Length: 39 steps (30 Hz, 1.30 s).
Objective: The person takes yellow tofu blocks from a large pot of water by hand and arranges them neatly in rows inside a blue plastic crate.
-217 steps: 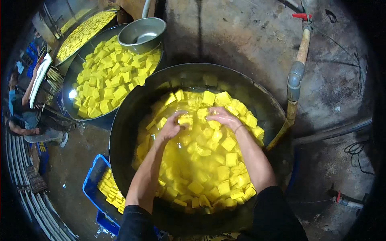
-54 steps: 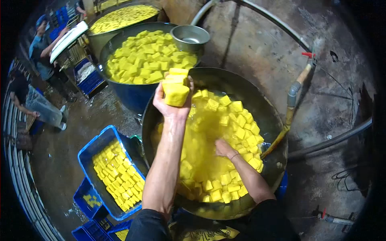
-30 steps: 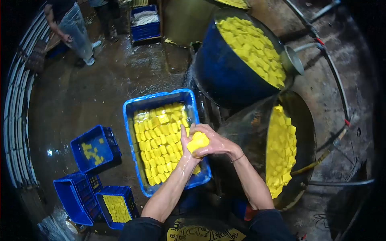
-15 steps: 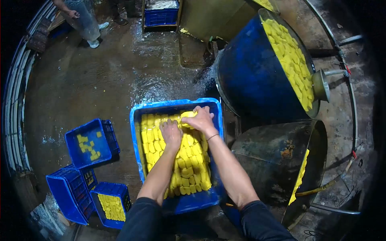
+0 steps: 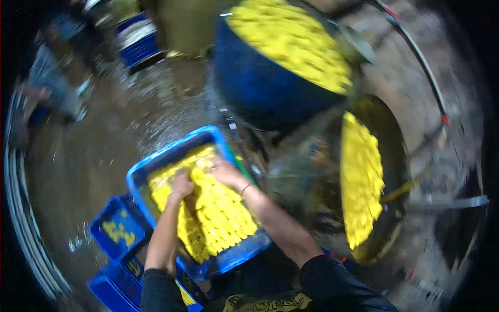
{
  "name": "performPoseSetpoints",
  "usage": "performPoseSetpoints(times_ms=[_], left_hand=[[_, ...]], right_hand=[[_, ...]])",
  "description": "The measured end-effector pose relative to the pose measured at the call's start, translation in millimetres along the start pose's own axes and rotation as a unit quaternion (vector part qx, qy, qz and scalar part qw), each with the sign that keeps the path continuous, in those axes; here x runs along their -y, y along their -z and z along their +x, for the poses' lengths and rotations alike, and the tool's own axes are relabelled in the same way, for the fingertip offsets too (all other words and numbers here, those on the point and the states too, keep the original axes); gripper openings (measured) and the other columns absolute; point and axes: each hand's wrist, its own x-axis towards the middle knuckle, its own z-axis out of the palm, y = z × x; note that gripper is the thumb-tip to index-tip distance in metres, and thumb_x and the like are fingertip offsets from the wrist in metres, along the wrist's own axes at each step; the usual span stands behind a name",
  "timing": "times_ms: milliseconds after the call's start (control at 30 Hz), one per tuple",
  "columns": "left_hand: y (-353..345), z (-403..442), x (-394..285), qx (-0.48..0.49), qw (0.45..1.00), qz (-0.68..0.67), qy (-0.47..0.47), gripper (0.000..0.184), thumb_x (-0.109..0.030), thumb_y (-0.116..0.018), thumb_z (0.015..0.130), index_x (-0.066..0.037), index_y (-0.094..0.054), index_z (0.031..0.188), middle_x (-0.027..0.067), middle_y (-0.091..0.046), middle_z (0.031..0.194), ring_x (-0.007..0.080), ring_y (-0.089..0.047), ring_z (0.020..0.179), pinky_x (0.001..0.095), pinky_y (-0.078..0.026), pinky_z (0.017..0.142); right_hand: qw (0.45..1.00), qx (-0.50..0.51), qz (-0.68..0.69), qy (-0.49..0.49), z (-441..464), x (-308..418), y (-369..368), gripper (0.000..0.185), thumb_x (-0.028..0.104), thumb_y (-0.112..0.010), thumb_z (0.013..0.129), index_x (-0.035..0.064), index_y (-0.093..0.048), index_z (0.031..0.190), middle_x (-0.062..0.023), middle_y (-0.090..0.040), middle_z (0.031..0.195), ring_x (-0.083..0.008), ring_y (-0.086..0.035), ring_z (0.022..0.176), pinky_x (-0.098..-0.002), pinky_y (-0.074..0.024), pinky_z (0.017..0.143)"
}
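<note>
A blue crate (image 5: 136, 179) below me holds rows of yellow blocks (image 5: 223, 213) packed side by side. Both my hands are inside it, over the blocks near its far end. My left hand (image 5: 182, 183) rests on the blocks, its fingers smeared by motion. My right hand (image 5: 224, 171) lies just to the right, touching the blocks, and its fingertips are blurred too. Whether either hand grips a block cannot be made out. To the right, a large dark vat (image 5: 392, 135) contains more yellow pieces (image 5: 359, 182).
Another large blue vat (image 5: 260, 88) full of yellow blocks stands ahead, with a metal bowl (image 5: 356, 44) at its rim. Smaller blue crates (image 5: 117, 229) sit at the lower left. A person (image 5: 54, 83) stands at the upper left. A pipe (image 5: 421, 60) runs along the right.
Half a second ago my right hand held yellow blocks above the crate's rows; now both hands are low over the blocks. The view has swung right, so the crate appears further left and tilted.
</note>
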Motion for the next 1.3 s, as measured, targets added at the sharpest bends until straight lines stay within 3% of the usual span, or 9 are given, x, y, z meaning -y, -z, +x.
performPoseSetpoints(times_ms=[100, 233, 367, 467, 700, 800, 900, 1100, 1300], left_hand=[[21, 8, -74, -0.289, 0.937, -0.086, -0.177, 0.05, -0.001, -0.055, 0.066, -0.002, -0.058, 0.117, 0.0204, -0.058, 0.116, 0.0387, -0.051, 0.115, 0.0464, -0.039, 0.1], [109, -72, -333, -0.349, 0.833, -0.247, -0.352, 0.032, 0.002, -0.057, 0.075, -0.001, -0.061, 0.107, 0.0179, -0.057, 0.114, 0.0325, -0.051, 0.114, 0.042, -0.037, 0.102], [76, -124, -497, -0.079, 0.806, -0.21, -0.547, 0.024, 0.005, -0.062, 0.074, -0.002, -0.061, 0.096, 0.0125, -0.06, 0.088, 0.0244, -0.062, 0.079, 0.0321, -0.051, 0.073], [-25, -114, -558, 0.15, 0.867, 0.125, -0.459, 0.024, -0.019, -0.068, 0.075, -0.005, -0.067, 0.095, 0.0189, -0.069, 0.094, 0.0333, -0.068, 0.086, 0.0397, -0.054, 0.077], [-221, -86, -522, 0.174, 0.792, 0.408, -0.42, 0.018, -0.019, -0.055, 0.085, -0.009, -0.069, 0.089, 0.013, -0.068, 0.085, 0.0228, -0.067, 0.08, 0.0316, -0.055, 0.067], [-248, -62, -490, -0.184, 0.676, 0.16, -0.695, 0.017, -0.02, -0.051, 0.089, -0.005, -0.059, 0.093, 0.0171, -0.062, 0.079, 0.0298, -0.065, 0.076, 0.04, -0.052, 0.062], [-178, -75, -565, 0.348, 0.82, 0.283, -0.355, 0.028, -0.012, -0.054, 0.084, -0.003, -0.056, 0.111, 0.016, -0.06, 0.1, 0.0267, -0.06, 0.095, 0.0351, -0.053, 0.075], [-165, -13, -632, 0.221, 0.717, 0.124, -0.649, 0.026, -0.01, -0.067, 0.076, -0.004, -0.065, 0.101, 0.0227, -0.056, 0.111, 0.0391, -0.056, 0.101, 0.0443, -0.045, 0.094], [-225, 38, -636, 0.243, 0.687, 0.366, -0.578, 0.041, -0.016, -0.073, 0.07, -0.006, -0.067, 0.109, 0.0233, -0.057, 0.121, 0.0406, -0.051, 0.115, 0.0428, -0.039, 0.105]], right_hand=[[0.986, -0.084, 0.118, 0.081, -106, 81, 85, 0.041, 0.022, -0.065, 0.089, 0.0056, -0.058, 0.126, -0.0174, -0.051, 0.136, -0.033, -0.052, 0.122, -0.0394, -0.0442, 0.101], [0.94, -0.244, 0.208, 0.116, -269, 137, 225, 0.03, 0.015, -0.067, 0.086, 0.0034, -0.063, 0.114, -0.0139, -0.063, 0.114, -0.0244, -0.061, 0.109, -0.033, -0.0515, 0.087], [0.936, -0.313, 0.047, -0.152, -374, 36, 324, 0.029, 0.014, -0.069, 0.081, 0.0047, -0.063, 0.108, -0.0147, -0.063, 0.115, -0.025, -0.063, 0.104, -0.0348, -0.0533, 0.082], [0.938, -0.191, -0.208, -0.203, -408, -101, 325, 0.04, 0.013, -0.069, 0.076, 0.0064, -0.061, 0.114, -0.0178, -0.062, 0.114, -0.0334, -0.061, 0.104, -0.0429, -0.0504, 0.088], [0.925, -0.105, -0.297, -0.213, -410, -236, 259, 0.04, 0.013, -0.064, 0.079, 0.0086, -0.059, 0.119, -0.0203, -0.061, 0.109, -0.037, -0.058, 0.1, -0.0475, -0.0474, 0.087], [0.947, -0.06, -0.287, -0.129, -417, -247, 279, 0.036, 0.012, -0.062, 0.079, 0.0096, -0.062, 0.115, -0.0199, -0.063, 0.104, -0.0347, -0.06, 0.099, -0.0468, -0.0477, 0.084], [0.982, -0.102, -0.097, -0.126, -420, -208, 353, 0.031, 0.011, -0.059, 0.078, 0.0092, -0.065, 0.109, -0.0189, -0.065, 0.096, -0.0336, -0.063, 0.089, -0.0446, -0.05, 0.077], [0.957, -0.238, -0.084, -0.146, -369, -249, 485, 0.023, 0.025, -0.07, 0.074, 0.0039, -0.067, 0.08, -0.0173, -0.068, 0.081, -0.0274, -0.066, 0.073, -0.0389, -0.052, 0.07], [0.797, -0.45, -0.29, -0.282, -266, -251, 467, 0.031, 0.021, -0.073, 0.076, 0.0013, -0.064, 0.099, -0.0189, -0.066, 0.089, -0.035, -0.067, 0.084, -0.0459, -0.0551, 0.071]])
